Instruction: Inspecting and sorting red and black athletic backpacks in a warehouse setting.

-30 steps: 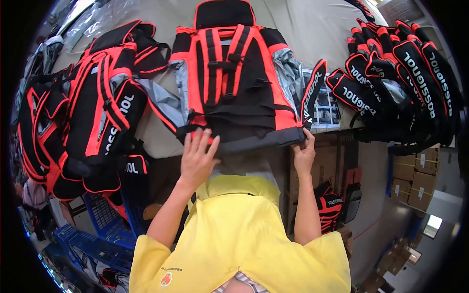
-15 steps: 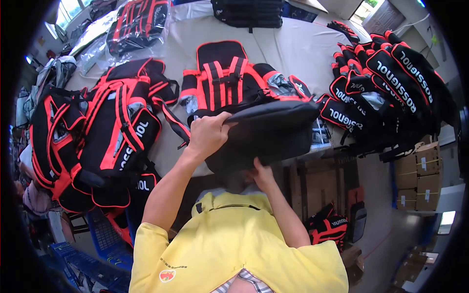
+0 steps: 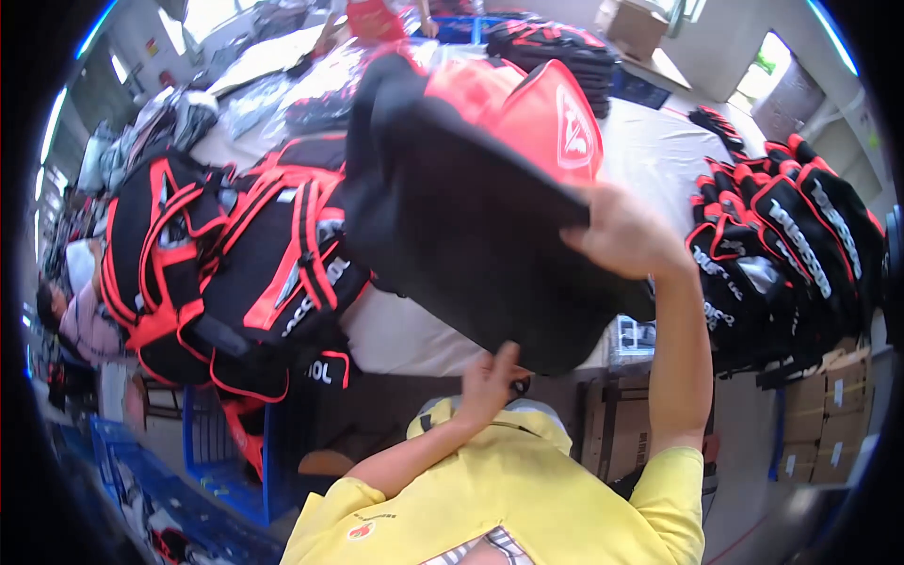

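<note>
A black and red backpack [image 3: 471,226] is lifted and tilted over the near side of the table, its broad black face toward me. Beyond its upper edge a red panel with a white emblem shows. My right hand [image 3: 626,231] grips the bag's right edge, thumb on the black face and the other fingers hidden behind. Low at the near edge, my left hand [image 3: 488,386] has its fingers closed on the black fabric. Just left of the held bag lies another black and red backpack [image 3: 273,254], partly covered by it.
More backpacks lie at the left [image 3: 160,245], and a row of them [image 3: 782,245] leans at the right. A bag stack [image 3: 551,56] and plastic-wrapped goods [image 3: 330,89] lie on the pale table [image 3: 405,339]. Someone in red [image 3: 377,21] stands across; another person [image 3: 85,301] is at left. Cartons [image 3: 824,414] stand low right.
The backpack has been raised and turned, bringing its red panel into view. My right hand has gone up to its right edge; my left hand has dropped to its near edge.
</note>
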{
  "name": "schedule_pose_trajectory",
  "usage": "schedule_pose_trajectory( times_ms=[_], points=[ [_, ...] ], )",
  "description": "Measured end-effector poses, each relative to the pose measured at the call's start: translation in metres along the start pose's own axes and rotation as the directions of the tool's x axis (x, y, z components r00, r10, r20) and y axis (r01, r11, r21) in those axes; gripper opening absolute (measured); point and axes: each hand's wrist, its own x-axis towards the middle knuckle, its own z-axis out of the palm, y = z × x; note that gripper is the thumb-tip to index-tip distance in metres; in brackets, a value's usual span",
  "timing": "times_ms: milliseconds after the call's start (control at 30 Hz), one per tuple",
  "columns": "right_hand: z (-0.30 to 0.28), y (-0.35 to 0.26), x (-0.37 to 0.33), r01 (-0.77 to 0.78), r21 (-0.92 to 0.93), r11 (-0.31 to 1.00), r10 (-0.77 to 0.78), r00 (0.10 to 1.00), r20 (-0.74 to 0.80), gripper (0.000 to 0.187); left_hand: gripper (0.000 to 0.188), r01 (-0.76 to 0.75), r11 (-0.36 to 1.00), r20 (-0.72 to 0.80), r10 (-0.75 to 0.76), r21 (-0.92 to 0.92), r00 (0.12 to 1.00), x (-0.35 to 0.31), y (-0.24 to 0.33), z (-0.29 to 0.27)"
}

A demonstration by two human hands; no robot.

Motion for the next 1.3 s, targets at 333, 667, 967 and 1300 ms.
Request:
schedule_pose_trajectory(
  times_ms=[333, 667, 967, 1300],
  points=[
    [0.313, 0.081, -0.132, -0.017, -0.267, 0.963, 0.109, 0.936, 0.335, 0.102, 0.019, -0.060, 0.882, 0.025, 0.054, 0.468, 0.998, -0.005, -0.028, -0.100],
    [0.312, 0.118, -0.213, -0.427, -0.333, 0.841, 0.494, 0.856, 0.150, 0.108, 0.099, -0.390, 0.098, 0.256, 0.606, 0.916, 0.753, 0.074, 0.006, -0.178],
    [0.321, 0.129, -0.225, -0.534, -0.261, 0.804, 0.573, 0.813, 0.105, 0.107, 0.064, -0.300, 0.839, -0.250, 0.443, 0.455, 0.861, 0.072, -0.074, -0.192],
    [0.317, 0.130, -0.219, -0.508, -0.192, 0.839, 0.538, 0.827, 0.161, 0.105, 0.009, -0.381, 0.145, 0.195, 0.666, 0.913, 0.720, 0.115, -0.012, -0.191]
  ],
)
